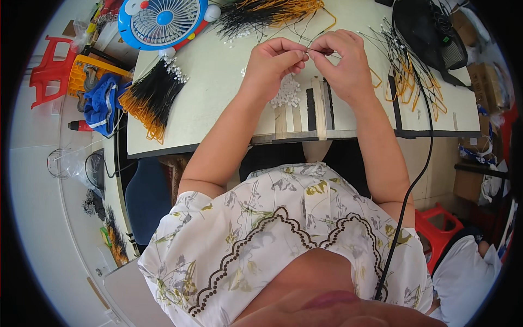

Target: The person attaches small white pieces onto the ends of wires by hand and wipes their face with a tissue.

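Note:
At the far middle of the table, both my hands meet with their fingertips almost touching. My left hand (275, 62) pinches a thin black wire, and my right hand (343, 62) is closed on the same wire beside it. The exact ends between the fingertips are too small to make out. Just below the hands lies a heap of small white connectors (287, 94). Orange-and-black wires are bundled on the left (155, 95), with white connectors at their upper ends. A second wire bundle (256, 15) lies beyond my hands. Looser wires with orange loops (406, 73) spread to the right.
A blue-and-white fan (163, 27) stands at the table's far left. A black bag (427, 35) sits at the far right, and a black cable (427, 147) runs down past my right arm. Strips of tape mark the table's front edge (297, 133). Red stools (52, 71) stand around.

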Demonstrator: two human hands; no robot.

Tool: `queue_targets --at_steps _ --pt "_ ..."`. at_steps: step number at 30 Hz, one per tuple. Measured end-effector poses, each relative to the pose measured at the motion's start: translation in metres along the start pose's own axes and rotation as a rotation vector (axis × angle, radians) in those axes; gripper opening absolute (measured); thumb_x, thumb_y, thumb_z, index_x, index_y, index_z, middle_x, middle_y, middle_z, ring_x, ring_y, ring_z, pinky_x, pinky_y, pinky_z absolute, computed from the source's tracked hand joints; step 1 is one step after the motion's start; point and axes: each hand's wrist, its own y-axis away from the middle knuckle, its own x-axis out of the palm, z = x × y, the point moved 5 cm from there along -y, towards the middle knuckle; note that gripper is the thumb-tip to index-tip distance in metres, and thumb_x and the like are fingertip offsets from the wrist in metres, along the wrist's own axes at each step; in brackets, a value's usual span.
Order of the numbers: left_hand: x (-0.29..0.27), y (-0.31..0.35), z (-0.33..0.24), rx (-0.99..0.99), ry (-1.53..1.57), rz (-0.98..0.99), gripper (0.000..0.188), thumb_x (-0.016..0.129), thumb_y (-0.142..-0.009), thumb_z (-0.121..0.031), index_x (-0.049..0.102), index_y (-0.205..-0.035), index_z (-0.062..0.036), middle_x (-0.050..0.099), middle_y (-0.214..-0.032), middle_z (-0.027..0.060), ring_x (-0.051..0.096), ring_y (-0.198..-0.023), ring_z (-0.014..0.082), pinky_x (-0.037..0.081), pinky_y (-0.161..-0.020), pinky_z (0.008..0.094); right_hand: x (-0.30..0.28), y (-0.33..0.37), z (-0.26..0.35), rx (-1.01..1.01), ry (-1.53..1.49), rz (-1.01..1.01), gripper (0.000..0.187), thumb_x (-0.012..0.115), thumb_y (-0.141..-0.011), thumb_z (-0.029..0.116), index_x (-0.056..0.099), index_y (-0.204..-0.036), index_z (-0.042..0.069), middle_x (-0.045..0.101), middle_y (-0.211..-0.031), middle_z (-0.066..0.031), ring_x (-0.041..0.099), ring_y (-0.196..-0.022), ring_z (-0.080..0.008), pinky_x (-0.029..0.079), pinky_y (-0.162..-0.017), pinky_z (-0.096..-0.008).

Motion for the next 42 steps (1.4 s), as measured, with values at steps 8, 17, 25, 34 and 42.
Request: queue_targets --at_steps 8,17,25,34,42 --pt "0.002 0.001 -0.005 0.097 -0.076 -0.009 0.011 0.068 -0.085 0.0 0.069 -0.095 0.0037 0.07 -0.084 0.0096 0.063 -0.072 0.0115 0.051 -0.066 0.0244 0.002 0.0 -0.003 0.005 -0.047 -0.007 0.005 0.07 -0.079 0.009 0.065 -0.079 0.007 0.063 -0.073 0.0011 0.057 -0.076 -0.0168 0.039 -0.094 -0.0354" --pt "-0.001 0.001 -0.007 0.156 -0.276 -0.093 0.01 0.068 -0.085 0.001 0.069 -0.094 0.0015 0.07 -0.083 0.0064 0.063 -0.071 0.0093 0.051 -0.065 0.0227 -0.003 0.002 -0.009 -0.028 0.075 -0.128 0.002 0.071 -0.079 0.011 0.071 -0.08 0.009 0.065 -0.076 0.0003 0.059 -0.079 -0.0184 0.038 -0.092 -0.0369" --pt "0.003 0.002 -0.009 0.213 -0.434 -0.096 0.01 0.069 -0.085 -0.003 0.07 -0.094 0.0 0.069 -0.081 0.0023 0.061 -0.072 0.0064 0.049 -0.066 0.0217 0.002 0.004 -0.004 -0.054 0.246 -0.051 0.003 0.072 -0.079 0.011 0.072 -0.082 0.009 0.066 -0.078 0.0002 0.058 -0.08 -0.0172 0.039 -0.089 -0.0351" --pt "-0.003 -0.001 -0.005 0.05 -0.049 -0.02 0.014 0.066 -0.089 -0.004 0.069 -0.1 0.0033 0.07 -0.086 0.0079 0.064 -0.076 0.0112 0.052 -0.069 0.0235 -0.001 0.003 -0.017 0.274 -0.219 -0.016 0.007 0.071 -0.078 0.003 0.069 -0.085 0.001 0.066 -0.077 -0.0037 0.056 -0.076 -0.0137 0.046 -0.071 -0.0286" --pt "-0.004 -0.001 -0.002 -0.046 0.09 0.013 0.014 0.064 -0.089 -0.002 0.068 -0.101 0.0046 0.07 -0.087 0.0096 0.064 -0.073 0.0124 0.053 -0.067 0.024 -0.002 -0.001 -0.008 0.073 -0.154 -0.018 0.004 0.068 -0.075 0.001 0.065 -0.074 0.004 0.063 -0.071 -0.0023 0.054 -0.074 -0.0155 0.045 -0.069 -0.0297"
